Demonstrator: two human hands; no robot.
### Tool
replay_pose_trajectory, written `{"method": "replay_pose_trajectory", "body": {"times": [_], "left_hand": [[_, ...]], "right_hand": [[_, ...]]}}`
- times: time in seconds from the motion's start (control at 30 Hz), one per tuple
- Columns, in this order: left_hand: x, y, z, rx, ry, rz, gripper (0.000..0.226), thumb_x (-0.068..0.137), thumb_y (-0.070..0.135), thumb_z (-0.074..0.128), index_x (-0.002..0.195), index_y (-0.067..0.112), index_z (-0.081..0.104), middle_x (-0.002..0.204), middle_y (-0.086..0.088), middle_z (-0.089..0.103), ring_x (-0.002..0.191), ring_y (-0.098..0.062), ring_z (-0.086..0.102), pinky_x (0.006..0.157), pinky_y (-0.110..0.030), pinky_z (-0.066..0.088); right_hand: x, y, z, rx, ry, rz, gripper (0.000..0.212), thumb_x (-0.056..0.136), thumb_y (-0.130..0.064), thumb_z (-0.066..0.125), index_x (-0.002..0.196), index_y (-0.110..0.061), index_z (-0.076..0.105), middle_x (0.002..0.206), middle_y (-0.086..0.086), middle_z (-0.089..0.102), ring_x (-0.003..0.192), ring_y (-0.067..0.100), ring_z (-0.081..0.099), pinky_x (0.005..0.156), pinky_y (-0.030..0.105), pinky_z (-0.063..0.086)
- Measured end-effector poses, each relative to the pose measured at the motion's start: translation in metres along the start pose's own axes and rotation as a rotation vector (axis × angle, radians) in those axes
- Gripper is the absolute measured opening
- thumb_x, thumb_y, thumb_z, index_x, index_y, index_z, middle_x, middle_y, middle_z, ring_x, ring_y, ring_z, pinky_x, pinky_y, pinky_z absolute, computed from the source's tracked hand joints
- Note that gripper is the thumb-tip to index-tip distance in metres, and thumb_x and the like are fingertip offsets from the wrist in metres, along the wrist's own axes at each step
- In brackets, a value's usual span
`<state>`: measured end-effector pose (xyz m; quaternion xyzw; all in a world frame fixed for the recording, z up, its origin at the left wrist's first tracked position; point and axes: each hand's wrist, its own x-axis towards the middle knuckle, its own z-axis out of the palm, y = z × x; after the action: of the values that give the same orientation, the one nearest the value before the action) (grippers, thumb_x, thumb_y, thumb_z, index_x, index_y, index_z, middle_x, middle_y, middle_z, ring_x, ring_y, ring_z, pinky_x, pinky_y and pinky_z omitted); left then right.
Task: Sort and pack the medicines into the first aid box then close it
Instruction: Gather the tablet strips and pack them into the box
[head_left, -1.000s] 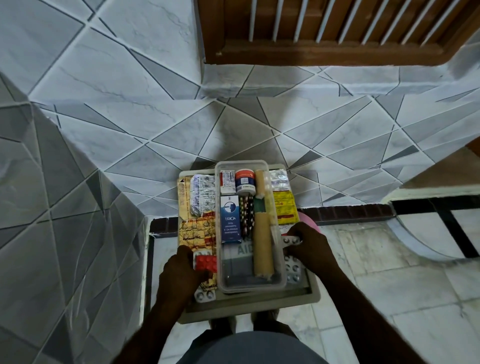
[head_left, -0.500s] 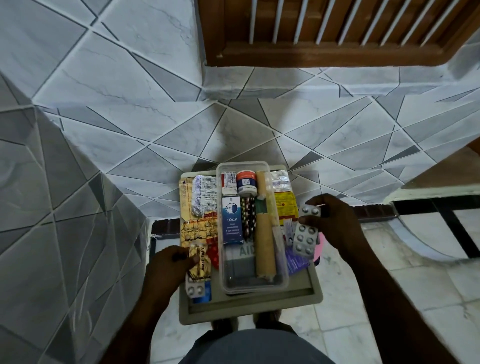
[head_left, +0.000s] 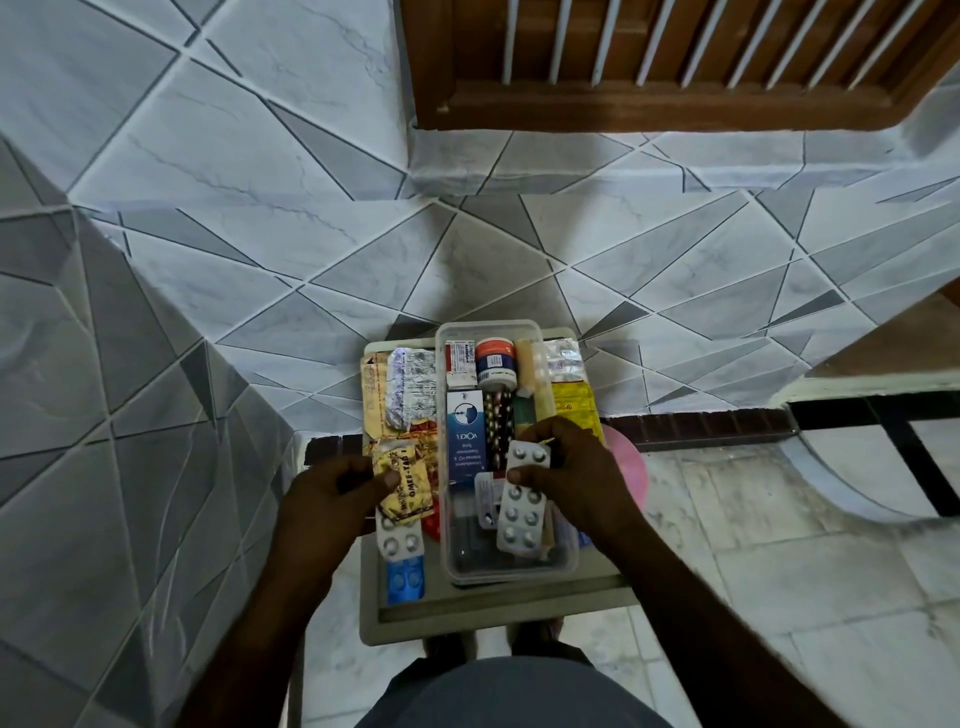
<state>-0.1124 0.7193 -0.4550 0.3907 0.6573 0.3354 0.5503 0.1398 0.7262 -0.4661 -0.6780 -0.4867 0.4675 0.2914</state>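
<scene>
The right hand (head_left: 571, 478), pinching a silver pill strip (head_left: 521, 501), is now bringing it over the clear box (head_left: 506, 566) from three o'clock; the left hand (head_left: 332, 488) is gripping a yellow sachet (head_left: 405, 486).

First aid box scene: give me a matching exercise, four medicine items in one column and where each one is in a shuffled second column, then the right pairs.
Things
1. silver blister strip
2. yellow foil strip
3. blue carton
4. blue blister pack

Places
A. on the tray, left of the clear box, near its front edge
B. in the left hand's grip
C. lying inside the clear box
D. in the right hand, over the box

Pairs: 1-D, 2-B, 3-C, 4-A
</scene>
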Motion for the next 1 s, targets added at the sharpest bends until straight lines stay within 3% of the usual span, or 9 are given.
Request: {"method": "replay_pose_trajectory", "body": {"times": [0.1,0.17,0.27,0.4,0.6,0.7,0.73,0.87,1.0], "left_hand": [[-0.003,0.001,0.014,0.011,-0.071,-0.033,0.008,0.086,0.014,0.068,0.092,0.011,0.071,0.085,-0.007,0.077,0.08,-0.024,0.074,0.067,-0.034,0.057],[-0.004,-0.002,0.024,0.028,-0.085,-0.047,0.004,0.084,0.016,0.071,0.087,0.014,0.072,0.083,-0.007,0.077,0.08,-0.026,0.073,0.07,-0.038,0.058],[-0.004,-0.009,0.036,0.103,-0.109,-0.037,0.008,0.083,0.021,0.073,0.086,0.014,0.071,0.083,-0.01,0.075,0.081,-0.03,0.072,0.076,-0.044,0.059],[-0.004,-0.01,0.053,0.17,-0.098,-0.026,0.009,0.083,0.015,0.071,0.089,0.01,0.066,0.081,-0.012,0.073,0.07,-0.021,0.069,0.068,-0.036,0.057],[0.0,-0.016,0.061,0.453,-0.064,0.1,0.008,0.082,0.021,0.071,0.087,0.021,0.066,0.079,0.002,0.072,0.072,-0.017,0.07,0.069,-0.037,0.059],[-0.005,-0.015,0.065,0.614,-0.022,0.276,0.013,0.086,0.023,0.067,0.098,0.025,0.065,0.086,0.016,0.065,0.079,-0.005,0.064,0.062,-0.011,0.044],[-0.007,-0.014,0.066,0.66,-0.005,0.339,0.015,0.088,0.026,0.065,0.103,0.026,0.065,0.091,0.016,0.066,0.082,-0.004,0.063,0.062,-0.009,0.039],[-0.009,-0.015,0.067,0.775,0.037,0.506,0.025,0.095,0.028,0.054,0.117,0.022,0.065,0.109,-0.001,0.068,0.097,-0.018,0.064,0.074,-0.022,0.041],[-0.004,-0.022,0.068,0.979,-0.021,0.607,0.024,0.092,0.026,0.058,0.113,0.02,0.068,0.104,-0.006,0.06,0.089,-0.024,0.065,0.067,-0.026,0.047]], "right_hand": [[-0.003,0.006,0.014,-0.057,-0.031,0.014,0.035,0.058,-0.03,0.081,0.085,-0.035,0.058,0.087,0.001,0.072,0.077,0.02,0.071,0.072,0.048,0.058],[-0.005,0.007,0.019,-0.13,-0.029,0.004,0.033,0.066,-0.025,0.08,0.09,-0.028,0.058,0.086,-0.002,0.071,0.073,0.013,0.068,0.063,0.036,0.058],[-0.006,0.006,0.021,-0.206,-0.011,-0.022,0.027,0.078,-0.023,0.075,0.099,-0.019,0.059,0.085,-0.005,0.067,0.07,0.011,0.064,0.053,0.02,0.044],[-0.005,0.006,0.02,-0.344,0.004,-0.015,0.016,0.089,-0.034,0.062,0.095,-0.019,0.064,0.087,-0.003,0.069,0.081,0.015,0.064,0.063,0.025,0.042],[-0.002,0.009,0.015,-0.409,-0.027,-0.026,0.013,0.091,-0.026,0.057,0.094,-0.02,0.068,0.097,0.004,0.072,0.088,0.023,0.067,0.078,0.035,0.052],[-0.005,0.009,0.014,-0.387,-0.044,-0.045,0.016,0.088,-0.026,0.06,0.102,-0.022,0.067,0.103,0.001,0.072,0.087,0.019,0.067,0.08,0.035,0.054],[-0.006,0.008,0.014,-0.379,-0.049,-0.052,0.018,0.088,-0.027,0.061,0.104,-0.022,0.066,0.104,0.001,0.072,0.087,0.019,0.067,0.08,0.036,0.055],[-0.011,0.001,0.021,-0.428,-0.032,-0.167,0.032,0.087,-0.029,0.064,0.119,-0.026,0.062,0.111,0.001,0.07,0.097,0.019,0.066,0.082,0.031,0.052],[-0.011,0.001,0.029,-0.564,-0.1,-0.191,0.027,0.09,-0.028,0.059,0.115,-0.023,0.065,0.114,0.004,0.067,0.103,0.02,0.062,0.084,0.029,0.046]]}}
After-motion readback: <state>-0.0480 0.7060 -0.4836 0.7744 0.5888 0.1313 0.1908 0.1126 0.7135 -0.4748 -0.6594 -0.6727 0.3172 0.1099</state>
